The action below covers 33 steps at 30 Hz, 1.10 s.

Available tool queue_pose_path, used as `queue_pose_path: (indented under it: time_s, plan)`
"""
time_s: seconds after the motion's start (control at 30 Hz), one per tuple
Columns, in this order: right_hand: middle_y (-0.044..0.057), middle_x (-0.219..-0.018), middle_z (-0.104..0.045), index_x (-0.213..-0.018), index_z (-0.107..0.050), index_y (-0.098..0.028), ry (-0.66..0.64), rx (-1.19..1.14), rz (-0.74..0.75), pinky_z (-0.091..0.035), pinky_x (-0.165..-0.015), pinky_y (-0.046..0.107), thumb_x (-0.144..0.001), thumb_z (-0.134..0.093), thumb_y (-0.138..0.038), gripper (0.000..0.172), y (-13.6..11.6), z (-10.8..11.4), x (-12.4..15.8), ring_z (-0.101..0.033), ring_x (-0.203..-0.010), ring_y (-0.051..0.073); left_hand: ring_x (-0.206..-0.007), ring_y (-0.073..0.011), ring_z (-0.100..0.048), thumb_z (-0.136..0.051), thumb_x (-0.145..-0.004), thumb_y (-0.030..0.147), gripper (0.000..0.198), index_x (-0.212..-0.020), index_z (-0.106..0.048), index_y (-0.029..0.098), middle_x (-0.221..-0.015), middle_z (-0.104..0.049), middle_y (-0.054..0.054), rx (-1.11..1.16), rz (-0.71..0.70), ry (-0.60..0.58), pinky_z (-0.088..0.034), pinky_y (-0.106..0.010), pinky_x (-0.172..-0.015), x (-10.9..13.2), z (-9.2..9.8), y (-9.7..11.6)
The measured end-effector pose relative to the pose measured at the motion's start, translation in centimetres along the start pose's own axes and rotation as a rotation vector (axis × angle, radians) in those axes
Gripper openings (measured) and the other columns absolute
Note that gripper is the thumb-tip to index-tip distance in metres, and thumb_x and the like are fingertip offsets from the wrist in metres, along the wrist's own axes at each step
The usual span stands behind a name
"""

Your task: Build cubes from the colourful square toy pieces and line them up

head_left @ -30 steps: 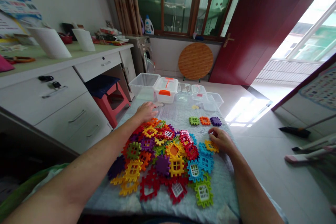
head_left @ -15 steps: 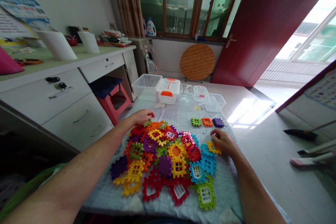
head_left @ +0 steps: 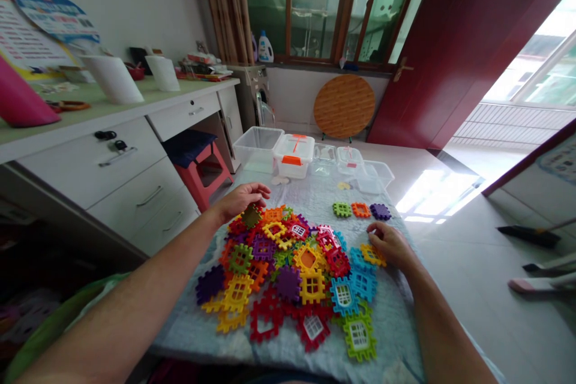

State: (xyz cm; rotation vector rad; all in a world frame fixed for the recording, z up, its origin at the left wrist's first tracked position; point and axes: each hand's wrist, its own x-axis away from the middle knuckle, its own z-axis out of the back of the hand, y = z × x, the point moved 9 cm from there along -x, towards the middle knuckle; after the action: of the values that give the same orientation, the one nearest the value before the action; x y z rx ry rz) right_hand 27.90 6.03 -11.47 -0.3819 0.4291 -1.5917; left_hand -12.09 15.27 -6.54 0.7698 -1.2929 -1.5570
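Note:
My left hand is at the far left edge of a heap of plastic building tiles, its fingers closed on a green tile that is tilted and partly under the hand. The heap mixes toothed square tiles, such as a purple tile, a yellow window tile and a red tile with a white grid. My right hand rests on the cloth at the right, fingers loosely bent, beside a yellow tile. Beyond it, a green tile, an orange tile and a purple tile lie in a row.
A pale blue cloth covers the table. Along its far edge stand a clear open bin, a lidded box with orange clips and smaller clear containers. A red stool and white drawers are at the left.
The left hand has risen slightly and tilted up the green tile at the heap's edge. My right hand stays by the yellow tile. The whole view has shifted a little.

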Motion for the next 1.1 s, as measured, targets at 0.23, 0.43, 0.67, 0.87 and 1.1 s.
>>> queue_pose_path:
  time_s: [0.23,0.43,0.67,0.87,1.1]
  plan:
    - [-0.003,-0.06,-0.057,-0.088,-0.064,-0.02,0.004,-0.009,0.011,-0.037,-0.057,0.027,-0.073,-0.047,-0.029,0.024,0.5,-0.2,-0.2,-0.052,-0.056,0.014,-0.066,-0.0109,-0.06,-0.066,-0.068,0.028,0.035,-0.1,-0.062,0.015,-0.1,-0.069,-0.007,0.228,-0.004,0.114,-0.048,-0.024,-0.06,2.7,0.6,0.8]
    - [-0.003,-0.059,-0.058,-0.088,-0.064,-0.02,-0.005,-0.005,-0.001,-0.035,-0.055,0.026,-0.073,-0.048,-0.03,0.025,0.4,-0.2,-0.2,-0.052,-0.055,0.014,-0.072,-0.0118,-0.06,-0.067,-0.067,0.029,0.031,-0.096,-0.064,0.016,-0.097,-0.069,-0.004,0.224,-0.014,0.266,-0.049,-0.024,-0.069,5.6,2.0,-0.9]
    - [-0.003,-0.06,-0.057,-0.088,-0.064,-0.02,0.014,0.014,-0.005,-0.035,-0.055,0.026,-0.073,-0.047,-0.03,0.025,0.2,0.0,-0.1,-0.051,-0.055,0.013,-0.101,-0.0212,-0.063,-0.064,-0.076,0.035,0.045,-0.119,-0.057,0.021,-0.111,-0.066,-0.005,0.066,-0.01,0.155,-0.049,-0.035,-0.09,8.2,0.7,-2.7]
    - [-0.003,-0.06,-0.056,-0.088,-0.064,-0.019,0.003,0.011,-0.019,-0.035,-0.055,0.026,-0.074,-0.047,-0.029,0.024,0.1,0.0,0.0,-0.052,-0.056,0.014,-0.132,-0.0289,-0.043,-0.065,-0.068,0.034,0.049,-0.115,-0.062,0.023,-0.136,-0.052,-0.009,-0.486,-0.155,0.2,-0.027,-0.043,-0.115,9.0,0.9,-1.5]
    - [-0.003,-0.061,-0.057,-0.089,-0.063,-0.02,-0.003,0.013,-0.015,-0.035,-0.055,0.026,-0.075,-0.047,-0.029,0.023,0.4,-0.3,-0.1,-0.052,-0.056,0.013,-0.105,-0.0317,-0.062,-0.066,-0.065,0.044,0.061,-0.119,-0.056,0.018,-0.113,-0.064,-0.012,-0.739,0.022,0.303,-0.049,-0.041,-0.092,9.8,2.0,-2.1]
